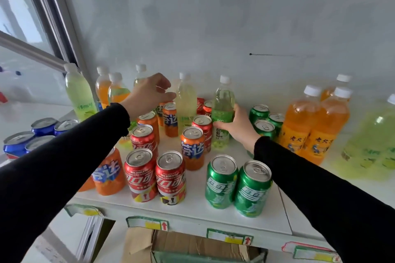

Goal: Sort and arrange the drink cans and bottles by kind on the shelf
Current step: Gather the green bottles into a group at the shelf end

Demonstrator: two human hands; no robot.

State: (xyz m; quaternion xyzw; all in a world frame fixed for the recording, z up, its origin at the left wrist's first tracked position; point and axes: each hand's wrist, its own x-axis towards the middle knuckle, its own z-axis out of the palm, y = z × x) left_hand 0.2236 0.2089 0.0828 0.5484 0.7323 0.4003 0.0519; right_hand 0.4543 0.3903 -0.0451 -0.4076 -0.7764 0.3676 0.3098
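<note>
Both hands reach over the white shelf from black sleeves. Right hand grips the lower body of a green-labelled bottle, fingers wrapped round it, in the middle of the shelf. Left hand hovers with loosely curled fingers beside a pale yellow bottle, holding nothing; whether it touches the bottle I cannot tell. Orange bottles stand in a group at the right, with pale green ones just beyond. More bottles stand at the back left. Red cans and orange cans mix at the front, green cans to their right, blue cans far left. A cardboard box sits below the shelf edge.
</note>
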